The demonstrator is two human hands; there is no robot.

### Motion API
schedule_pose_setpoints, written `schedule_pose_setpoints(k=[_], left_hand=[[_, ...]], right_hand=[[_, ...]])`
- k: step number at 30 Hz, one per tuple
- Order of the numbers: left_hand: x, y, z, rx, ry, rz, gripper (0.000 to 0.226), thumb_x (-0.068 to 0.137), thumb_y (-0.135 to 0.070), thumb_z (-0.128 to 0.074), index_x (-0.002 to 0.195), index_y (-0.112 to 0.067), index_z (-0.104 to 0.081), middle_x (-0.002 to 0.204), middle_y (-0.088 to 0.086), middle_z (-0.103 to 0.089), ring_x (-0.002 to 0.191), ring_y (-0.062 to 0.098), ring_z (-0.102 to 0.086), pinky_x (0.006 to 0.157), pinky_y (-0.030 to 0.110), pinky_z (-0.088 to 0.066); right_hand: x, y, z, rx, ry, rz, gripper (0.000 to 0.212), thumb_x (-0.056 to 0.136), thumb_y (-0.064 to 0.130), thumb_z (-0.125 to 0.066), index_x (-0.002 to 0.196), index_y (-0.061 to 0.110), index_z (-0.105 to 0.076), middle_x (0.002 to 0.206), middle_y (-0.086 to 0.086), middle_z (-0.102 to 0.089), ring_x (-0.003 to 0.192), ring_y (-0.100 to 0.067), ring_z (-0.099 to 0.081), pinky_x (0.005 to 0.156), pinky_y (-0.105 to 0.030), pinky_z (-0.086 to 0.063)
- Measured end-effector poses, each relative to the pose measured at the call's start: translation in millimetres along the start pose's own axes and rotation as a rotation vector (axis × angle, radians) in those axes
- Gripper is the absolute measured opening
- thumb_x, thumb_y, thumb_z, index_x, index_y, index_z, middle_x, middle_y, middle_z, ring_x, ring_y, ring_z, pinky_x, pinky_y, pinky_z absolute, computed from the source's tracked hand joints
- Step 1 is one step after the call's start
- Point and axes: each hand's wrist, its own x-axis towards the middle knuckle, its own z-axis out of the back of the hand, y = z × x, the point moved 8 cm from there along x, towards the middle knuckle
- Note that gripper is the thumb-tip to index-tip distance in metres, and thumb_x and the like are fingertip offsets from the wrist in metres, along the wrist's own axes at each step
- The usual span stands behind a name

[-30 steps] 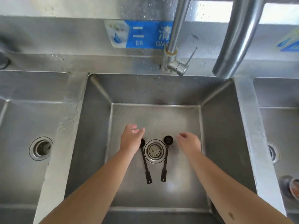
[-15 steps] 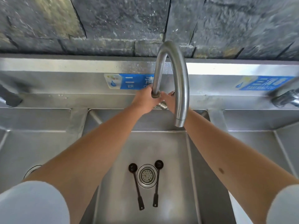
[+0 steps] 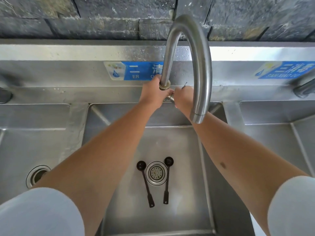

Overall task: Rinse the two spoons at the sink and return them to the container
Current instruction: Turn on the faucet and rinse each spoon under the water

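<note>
Nearest you, your two pale sleeves (image 3: 39, 213) fill the bottom corners, and both bare forearms reach forward over the middle sink basin (image 3: 185, 210).

On the floor of that basin, between your arms, lie the two black spoons. The left spoon (image 3: 145, 182) lies just left of the round drain strainer (image 3: 156, 173), its bowl toward the back wall and its handle running toward the near edge, tilted slightly right. The right spoon (image 3: 167, 180) lies just right of the strainer, bowl to the back as well, its handle nearly straight toward you. Both sit close against the strainer's rim; the two handle ends lie near each other but apart.

To the left is a second basin with its own drain opening (image 3: 36, 175); a third basin shows at the right edge.

Farther back, on the rear ledge of the sink, your left hand (image 3: 153, 95) has its fingers wrapped round the base of the tall curved tap (image 3: 198, 65), just under its collar. Your right hand (image 3: 183, 97) is just beside it, fingers closed on the tap's small lever (image 3: 184, 85), whose tip sticks out above your knuckles. The spout's mouth hangs over the back of the middle basin; no water shows at it.

On the steel backsplash a blue label (image 3: 136, 71) reads "二 清" with "ER" beneath, partly hidden by the tap. A second blue label (image 3: 286, 70) at the right reads "三消毒", "SAN XIAO DU". Dark stone wall (image 3: 85, 17) stands behind.
</note>
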Motion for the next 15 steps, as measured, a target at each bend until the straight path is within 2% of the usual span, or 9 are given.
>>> schedule_pose_setpoints(k=[2, 3, 5, 7, 9, 10, 12, 15], left_hand=[[-1, -2, 0, -0.014, -0.006, 0.003, 0.024, 0.076, -0.025, -0.076, 0.090, -0.025, -0.056, 0.068, -0.017, -0.055, 0.062, -0.007, -0.049, 0.047, 0.004, -0.036], [-2, -2, 0, -0.017, -0.007, 0.007, 0.024, 0.076, -0.024, -0.076, 0.091, -0.025, -0.057, 0.068, -0.017, -0.055, 0.062, -0.007, -0.049, 0.047, 0.003, -0.035], [-3, -2, 0, -0.020, -0.006, 0.012, 0.024, 0.077, -0.023, -0.076, 0.093, -0.024, -0.058, 0.069, -0.016, -0.055, 0.062, -0.006, -0.049, 0.047, 0.003, -0.036], [-2, -1, -1, -0.019, -0.004, 0.018, 0.024, 0.077, -0.023, -0.075, 0.095, -0.022, -0.059, 0.070, -0.016, -0.055, 0.063, -0.005, -0.050, 0.050, 0.007, -0.036], [-2, 1, -1, -0.029, -0.004, 0.026, 0.027, 0.077, -0.024, -0.075, 0.100, -0.018, -0.061, 0.071, -0.015, -0.056, 0.064, -0.004, -0.050, 0.055, 0.015, -0.039], [-2, 1, -1, -0.033, -0.007, 0.028, 0.029, 0.077, -0.024, -0.074, 0.102, -0.017, -0.062, 0.072, -0.015, -0.056, 0.064, -0.003, -0.050, 0.057, 0.017, -0.040], [-2, 2, -1, -0.033, -0.014, 0.029, 0.031, 0.077, -0.025, -0.074, 0.104, -0.017, -0.062, 0.072, -0.015, -0.056, 0.064, -0.003, -0.050, 0.059, 0.018, -0.040], [-2, 2, -2, -0.033, -0.022, 0.030, 0.030, 0.076, -0.025, -0.075, 0.103, -0.019, -0.062, 0.072, -0.016, -0.057, 0.065, -0.002, -0.051, 0.059, 0.017, -0.040]], right_hand=[[1, -2, -2, 0.034, 0.053, 0.022, 0.034, 0.100, 0.020, -0.040, 0.112, -0.003, -0.061, 0.075, 0.002, -0.049, 0.054, -0.003, -0.041, 0.028, -0.009, -0.030], [2, -4, -2, 0.038, 0.063, 0.040, 0.034, 0.101, 0.021, -0.039, 0.116, 0.001, -0.061, 0.082, 0.000, -0.049, 0.053, -0.002, -0.038, 0.027, -0.006, -0.029], [4, -6, 0, 0.057, 0.052, 0.046, 0.024, 0.102, 0.022, -0.038, 0.108, 0.011, -0.059, 0.086, -0.003, -0.050, 0.053, -0.001, -0.038, 0.027, -0.006, -0.028], [6, -5, 0, 0.033, 0.022, 0.039, 0.018, 0.100, 0.021, -0.040, 0.091, 0.013, -0.054, 0.076, -0.001, -0.052, 0.052, -0.001, -0.042, 0.029, -0.008, -0.030], [8, -5, -3, 0.008, -0.001, 0.002, 0.028, 0.095, 0.014, -0.043, 0.070, 0.007, -0.051, 0.069, -0.004, -0.060, 0.059, -0.013, -0.060, 0.044, -0.019, -0.044], [9, -6, -5, 0.014, -0.009, -0.021, 0.029, 0.093, 0.011, -0.043, 0.064, 0.010, -0.049, 0.067, -0.006, -0.061, 0.068, -0.023, -0.067, 0.051, -0.024, -0.047], [11, -9, -6, 0.044, -0.028, -0.038, 0.029, 0.089, 0.011, -0.042, 0.061, 0.015, -0.047, 0.061, -0.006, -0.062, 0.075, -0.033, -0.071, 0.052, -0.029, -0.046], [11, -11, -7, 0.056, -0.050, -0.042, 0.025, 0.085, 0.012, -0.042, 0.061, 0.016, -0.048, 0.061, -0.007, -0.063, 0.073, -0.033, -0.071, 0.052, -0.033, -0.051]])
